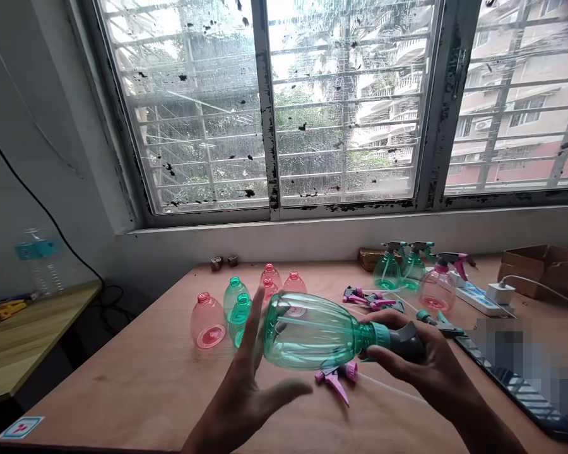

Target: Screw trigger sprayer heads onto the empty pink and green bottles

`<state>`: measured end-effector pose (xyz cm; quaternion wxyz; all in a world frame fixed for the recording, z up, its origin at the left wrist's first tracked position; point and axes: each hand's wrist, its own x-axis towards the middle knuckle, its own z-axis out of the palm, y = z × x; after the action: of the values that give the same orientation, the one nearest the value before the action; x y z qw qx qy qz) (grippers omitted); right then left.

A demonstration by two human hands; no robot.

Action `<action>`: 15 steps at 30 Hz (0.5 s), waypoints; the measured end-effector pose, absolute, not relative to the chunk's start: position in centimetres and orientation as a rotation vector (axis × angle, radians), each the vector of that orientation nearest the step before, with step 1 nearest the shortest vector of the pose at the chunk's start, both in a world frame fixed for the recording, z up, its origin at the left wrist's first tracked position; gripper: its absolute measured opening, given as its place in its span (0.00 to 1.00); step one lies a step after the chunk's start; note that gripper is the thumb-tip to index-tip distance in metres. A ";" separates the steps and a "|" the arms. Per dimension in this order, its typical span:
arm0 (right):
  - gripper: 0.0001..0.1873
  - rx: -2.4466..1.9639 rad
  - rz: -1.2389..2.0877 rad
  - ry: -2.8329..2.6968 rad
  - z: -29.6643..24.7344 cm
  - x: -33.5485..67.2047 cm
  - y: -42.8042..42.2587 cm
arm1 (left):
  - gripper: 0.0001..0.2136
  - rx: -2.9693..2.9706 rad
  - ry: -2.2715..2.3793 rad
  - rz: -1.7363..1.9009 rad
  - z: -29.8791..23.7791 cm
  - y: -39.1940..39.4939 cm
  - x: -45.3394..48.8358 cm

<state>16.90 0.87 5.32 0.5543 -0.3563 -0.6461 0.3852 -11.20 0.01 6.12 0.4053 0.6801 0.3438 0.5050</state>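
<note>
A clear green spray bottle (312,331) lies sideways in the air above the table, its base toward the left. My right hand (421,359) grips it at the teal collar and dark spray head. By the bottle's base is my left hand (250,378), fingers spread and thumb apart; whether it touches the base I cannot tell. Below the bottle, a pink and grey spray head (337,379) with a thin tube lies on the table. Behind are pink bottles without heads, one a pink bottle (208,321) at the left, and a green bottle (235,293).
Several pink spray heads (372,299) lie behind the held bottle. Assembled green spray bottles (388,268) and a pink spray bottle (438,287) stand at the back right. A power strip (478,296), a cardboard box (544,271) and a dark tablet-like slab (506,378) are at the right.
</note>
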 end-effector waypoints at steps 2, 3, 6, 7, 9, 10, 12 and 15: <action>0.13 -0.837 0.840 -1.528 5.3 16.5 0.5 | 0.57 1.690 0.809 1.229 6.3 0.1 -11.2; 0.13 -0.849 0.791 -1.527 5.4 16.3 0.4 | 0.55 1.682 0.802 1.206 6.4 0.1 -11.2; 0.14 -0.890 0.698 -1.505 5.4 16.0 0.2 | 0.48 1.695 0.865 1.181 6.9 0.1 -11.3; 0.14 -0.895 0.691 -1.491 5.4 16.0 0.2 | 0.48 1.718 0.898 1.187 6.9 0.1 -11.3; 0.15 -0.885 0.708 -1.480 5.4 16.2 0.4 | 0.51 1.778 0.955 1.211 6.9 0.0 -11.4; 0.15 -0.879 0.728 -1.492 5.5 16.3 0.5 | 0.52 1.814 0.979 1.217 6.8 0.0 -11.5; 0.15 -0.869 0.771 -1.532 5.5 16.4 0.7 | 0.54 1.865 1.003 1.217 6.4 -0.1 -11.7; 0.15 -0.860 0.759 -1.581 5.8 16.4 0.7 | 0.58 1.851 0.959 1.198 5.9 -0.1 -11.8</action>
<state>16.42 0.70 5.78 0.5599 -0.3650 -0.6705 0.3219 -11.81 -0.05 5.89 0.3603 0.7180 0.3721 0.4649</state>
